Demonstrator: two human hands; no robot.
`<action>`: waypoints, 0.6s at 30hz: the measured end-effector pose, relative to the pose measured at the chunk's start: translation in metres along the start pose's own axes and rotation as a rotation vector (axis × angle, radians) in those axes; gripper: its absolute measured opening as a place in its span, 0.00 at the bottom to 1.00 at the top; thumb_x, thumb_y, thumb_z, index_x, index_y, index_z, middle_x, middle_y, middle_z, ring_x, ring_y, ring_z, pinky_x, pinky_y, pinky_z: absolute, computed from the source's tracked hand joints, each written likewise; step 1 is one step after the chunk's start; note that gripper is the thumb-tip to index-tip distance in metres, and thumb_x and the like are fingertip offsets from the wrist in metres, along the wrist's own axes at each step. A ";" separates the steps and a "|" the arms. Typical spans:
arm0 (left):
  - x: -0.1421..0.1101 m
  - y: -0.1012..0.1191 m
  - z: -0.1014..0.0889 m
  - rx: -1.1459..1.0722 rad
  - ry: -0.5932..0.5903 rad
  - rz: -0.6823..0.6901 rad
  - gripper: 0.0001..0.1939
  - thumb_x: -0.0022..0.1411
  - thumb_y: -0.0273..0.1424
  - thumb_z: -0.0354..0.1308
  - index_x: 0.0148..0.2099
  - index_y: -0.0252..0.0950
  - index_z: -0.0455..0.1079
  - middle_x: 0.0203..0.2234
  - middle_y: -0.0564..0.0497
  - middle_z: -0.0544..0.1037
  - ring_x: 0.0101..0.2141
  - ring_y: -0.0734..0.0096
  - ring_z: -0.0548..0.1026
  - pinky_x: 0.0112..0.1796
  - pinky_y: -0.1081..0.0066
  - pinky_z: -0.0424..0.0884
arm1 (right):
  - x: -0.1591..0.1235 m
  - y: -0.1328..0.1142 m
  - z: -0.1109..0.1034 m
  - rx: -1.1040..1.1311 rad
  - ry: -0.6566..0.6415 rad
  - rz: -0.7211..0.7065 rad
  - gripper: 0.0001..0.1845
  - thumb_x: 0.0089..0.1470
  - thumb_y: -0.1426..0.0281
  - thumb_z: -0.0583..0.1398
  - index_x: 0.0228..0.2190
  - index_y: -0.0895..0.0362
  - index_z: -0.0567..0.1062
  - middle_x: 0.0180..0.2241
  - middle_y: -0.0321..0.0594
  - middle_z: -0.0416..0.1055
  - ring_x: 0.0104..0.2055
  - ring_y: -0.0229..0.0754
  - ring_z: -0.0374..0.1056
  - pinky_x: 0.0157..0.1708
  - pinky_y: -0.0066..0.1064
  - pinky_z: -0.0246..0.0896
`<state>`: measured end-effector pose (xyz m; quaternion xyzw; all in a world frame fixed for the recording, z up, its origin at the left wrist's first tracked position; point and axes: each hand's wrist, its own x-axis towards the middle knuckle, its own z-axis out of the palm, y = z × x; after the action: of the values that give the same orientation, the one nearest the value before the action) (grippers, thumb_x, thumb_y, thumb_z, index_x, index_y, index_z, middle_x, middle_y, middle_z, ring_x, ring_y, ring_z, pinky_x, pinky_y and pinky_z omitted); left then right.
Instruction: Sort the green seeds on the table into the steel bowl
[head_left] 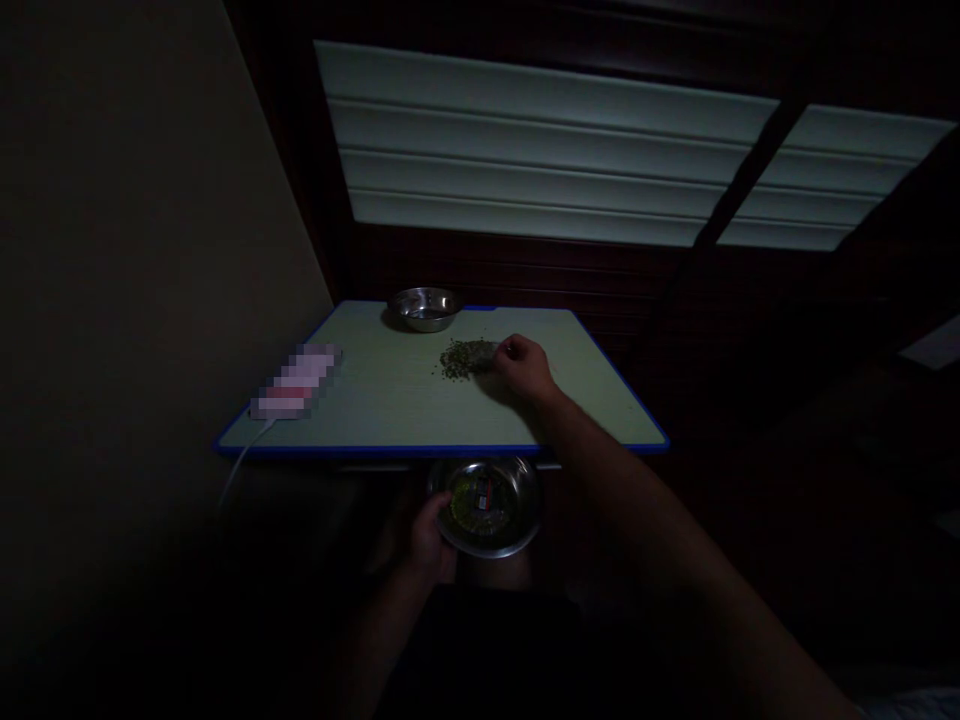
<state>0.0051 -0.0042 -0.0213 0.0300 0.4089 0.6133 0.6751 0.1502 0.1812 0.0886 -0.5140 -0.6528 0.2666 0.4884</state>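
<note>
The single head view looks forward and down from above the near side of the table (375, 400), which lies mid-view at moderate range; the shuttered panel (525, 150) rises beyond it. No second view shares the table.

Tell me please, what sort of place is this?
Probably a dim corner of a home room. A small blue-edged table stands beside a plain wall, before dark framing with pale slats, and carries a metal bowl. Which room it is, I cannot tell.
</note>
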 end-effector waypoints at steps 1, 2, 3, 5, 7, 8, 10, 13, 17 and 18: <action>0.000 0.000 0.000 0.001 -0.002 -0.008 0.08 0.47 0.28 0.62 0.32 0.34 0.78 0.28 0.45 0.84 0.40 0.51 0.81 0.45 0.58 0.76 | 0.000 0.003 -0.001 -0.026 0.038 -0.010 0.04 0.42 0.69 0.58 0.24 0.56 0.68 0.24 0.33 0.67 0.29 0.37 0.62 0.34 0.30 0.59; 0.000 0.000 0.000 -0.002 -0.004 -0.004 0.08 0.47 0.27 0.62 0.33 0.33 0.79 0.29 0.45 0.84 0.40 0.51 0.81 0.45 0.58 0.76 | -0.001 0.004 -0.002 -0.043 0.062 -0.016 0.03 0.42 0.69 0.58 0.24 0.56 0.69 0.24 0.34 0.68 0.30 0.37 0.63 0.35 0.30 0.60; 0.000 0.000 0.000 -0.002 -0.002 -0.001 0.09 0.46 0.26 0.62 0.33 0.33 0.78 0.29 0.45 0.84 0.39 0.51 0.81 0.44 0.58 0.76 | -0.003 0.005 -0.003 -0.055 0.077 -0.020 0.04 0.41 0.70 0.58 0.25 0.56 0.70 0.25 0.34 0.69 0.30 0.38 0.63 0.36 0.30 0.60; 0.002 0.000 -0.001 0.003 -0.013 -0.011 0.08 0.46 0.25 0.62 0.33 0.32 0.78 0.29 0.44 0.83 0.39 0.52 0.81 0.43 0.59 0.76 | -0.006 0.005 -0.005 -0.070 0.075 -0.025 0.05 0.41 0.72 0.58 0.27 0.56 0.72 0.27 0.35 0.71 0.32 0.38 0.65 0.38 0.29 0.61; 0.004 -0.001 -0.004 0.015 -0.002 -0.031 0.07 0.47 0.26 0.62 0.32 0.32 0.78 0.28 0.44 0.83 0.36 0.54 0.81 0.41 0.62 0.77 | -0.007 0.005 -0.006 -0.087 0.048 -0.029 0.07 0.42 0.72 0.58 0.28 0.57 0.74 0.28 0.36 0.73 0.34 0.39 0.67 0.39 0.30 0.62; 0.005 -0.001 -0.005 0.016 0.005 -0.031 0.07 0.48 0.27 0.62 0.32 0.31 0.78 0.27 0.43 0.83 0.35 0.55 0.81 0.40 0.63 0.76 | -0.007 0.005 -0.006 -0.099 0.033 -0.031 0.07 0.42 0.72 0.59 0.28 0.57 0.75 0.29 0.36 0.74 0.34 0.39 0.68 0.39 0.30 0.62; 0.007 -0.001 -0.007 0.005 0.014 -0.024 0.08 0.48 0.28 0.62 0.32 0.30 0.78 0.27 0.42 0.83 0.34 0.55 0.81 0.39 0.63 0.76 | -0.007 0.008 -0.006 -0.127 0.013 -0.041 0.08 0.44 0.72 0.58 0.29 0.58 0.77 0.29 0.37 0.76 0.34 0.40 0.69 0.39 0.30 0.63; 0.006 0.000 -0.007 -0.002 -0.006 -0.028 0.09 0.49 0.29 0.62 0.33 0.31 0.78 0.27 0.43 0.83 0.35 0.53 0.81 0.39 0.60 0.76 | -0.006 0.013 -0.004 -0.176 0.008 -0.070 0.10 0.46 0.72 0.58 0.31 0.58 0.79 0.30 0.38 0.77 0.35 0.41 0.70 0.40 0.31 0.63; 0.003 0.001 -0.005 0.008 0.015 -0.014 0.07 0.48 0.29 0.62 0.32 0.33 0.78 0.25 0.46 0.82 0.34 0.54 0.81 0.39 0.60 0.77 | -0.006 0.016 -0.005 -0.238 -0.019 -0.102 0.11 0.49 0.72 0.59 0.33 0.57 0.81 0.33 0.41 0.79 0.36 0.42 0.72 0.41 0.32 0.64; 0.003 0.001 -0.004 0.010 0.020 -0.012 0.07 0.48 0.29 0.62 0.32 0.34 0.77 0.25 0.46 0.82 0.34 0.54 0.81 0.39 0.61 0.77 | -0.007 0.016 -0.005 -0.253 -0.023 -0.105 0.11 0.49 0.72 0.59 0.34 0.57 0.81 0.34 0.41 0.79 0.37 0.43 0.72 0.42 0.33 0.64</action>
<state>0.0019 -0.0038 -0.0251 0.0247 0.4189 0.6076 0.6744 0.1612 0.1796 0.0747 -0.5335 -0.7129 0.1621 0.4254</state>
